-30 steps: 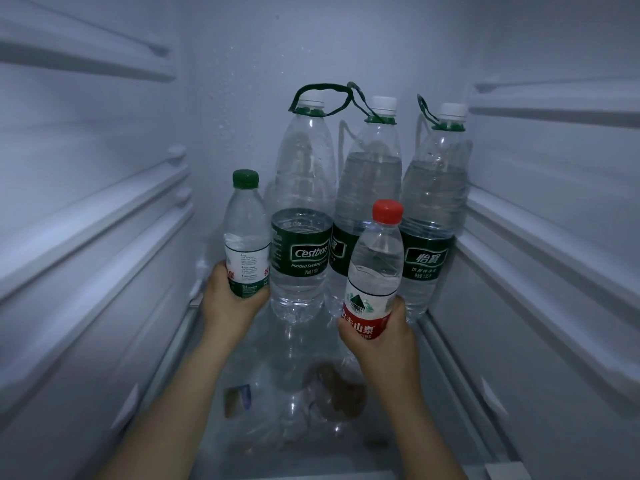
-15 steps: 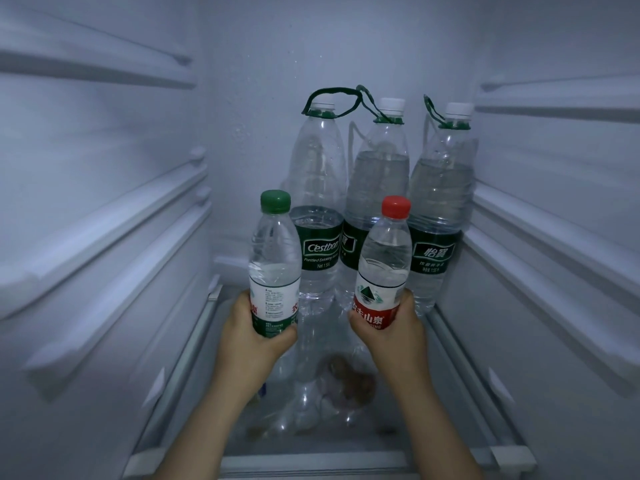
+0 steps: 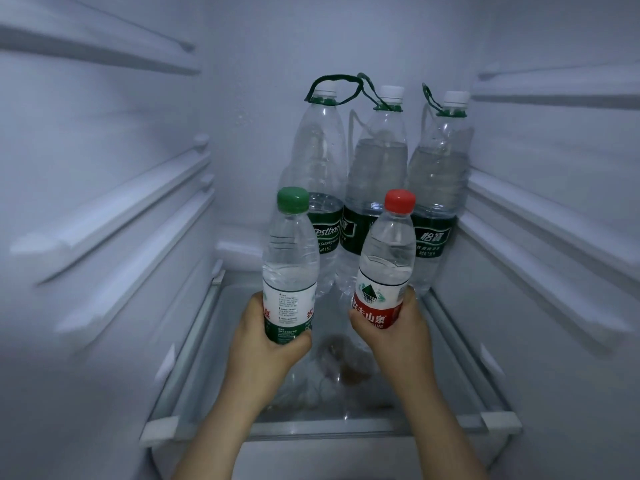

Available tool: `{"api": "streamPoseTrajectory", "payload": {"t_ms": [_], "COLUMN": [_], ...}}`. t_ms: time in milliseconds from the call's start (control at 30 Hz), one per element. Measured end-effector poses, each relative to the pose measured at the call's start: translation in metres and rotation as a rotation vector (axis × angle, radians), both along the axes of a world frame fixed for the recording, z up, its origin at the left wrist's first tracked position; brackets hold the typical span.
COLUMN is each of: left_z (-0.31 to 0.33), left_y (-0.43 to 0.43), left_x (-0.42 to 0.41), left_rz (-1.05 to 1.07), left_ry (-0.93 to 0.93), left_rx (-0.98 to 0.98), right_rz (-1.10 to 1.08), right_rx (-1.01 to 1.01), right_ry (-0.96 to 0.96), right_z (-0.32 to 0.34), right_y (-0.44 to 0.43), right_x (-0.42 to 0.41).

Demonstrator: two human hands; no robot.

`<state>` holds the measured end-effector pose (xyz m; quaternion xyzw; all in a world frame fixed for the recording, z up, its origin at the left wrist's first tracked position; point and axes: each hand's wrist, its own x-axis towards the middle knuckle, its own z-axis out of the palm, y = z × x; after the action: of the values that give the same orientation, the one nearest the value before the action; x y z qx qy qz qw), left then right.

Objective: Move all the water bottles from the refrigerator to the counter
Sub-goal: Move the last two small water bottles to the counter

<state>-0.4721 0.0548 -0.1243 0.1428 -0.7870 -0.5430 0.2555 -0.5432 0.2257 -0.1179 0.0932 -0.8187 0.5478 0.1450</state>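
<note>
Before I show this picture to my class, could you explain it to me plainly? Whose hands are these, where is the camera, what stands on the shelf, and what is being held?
There is no machine here. These are a person's two bare hands, seen by a camera worn on the head that looks forward and down into an open refrigerator. The left hand grips a small green-capped bottle round its lower part. The right hand grips a small red-capped bottle the same way. Both small bottles are upright and seem to be lifted clear of the glass shelf. At the back of that shelf three large bottles stand side by side, untouched; they have white caps and green carrying loops. The counter is not in view.
</note>
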Motion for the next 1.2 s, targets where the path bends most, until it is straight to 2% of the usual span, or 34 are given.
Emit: {"api": "streamPoseTrajectory", "payload": {"t_ms": [367, 733, 967, 1200], "left_z": [-0.001, 0.005, 0.067, 0.134], "left_y": [0.005, 0.029, 0.065, 0.108], "left_x": [0.044, 0.081, 0.107, 0.156], "left_rz": [-0.207, -0.427, -0.604, -0.832], "left_ry": [0.031, 0.080, 0.204, 0.355], "left_rx": [-0.061, 0.043, 0.157, 0.169], "right_rz": [-0.114, -0.255, -0.287, -0.311], "right_rx": [-0.050, -0.123, -0.190, -0.158], "right_ry": [-0.043, 0.023, 0.189, 0.356], "right_z": [-0.003, 0.017, 0.081, 0.144], "right_y": [0.008, 0.037, 0.069, 0.101], "right_x": [0.096, 0.171, 0.215, 0.285]}}
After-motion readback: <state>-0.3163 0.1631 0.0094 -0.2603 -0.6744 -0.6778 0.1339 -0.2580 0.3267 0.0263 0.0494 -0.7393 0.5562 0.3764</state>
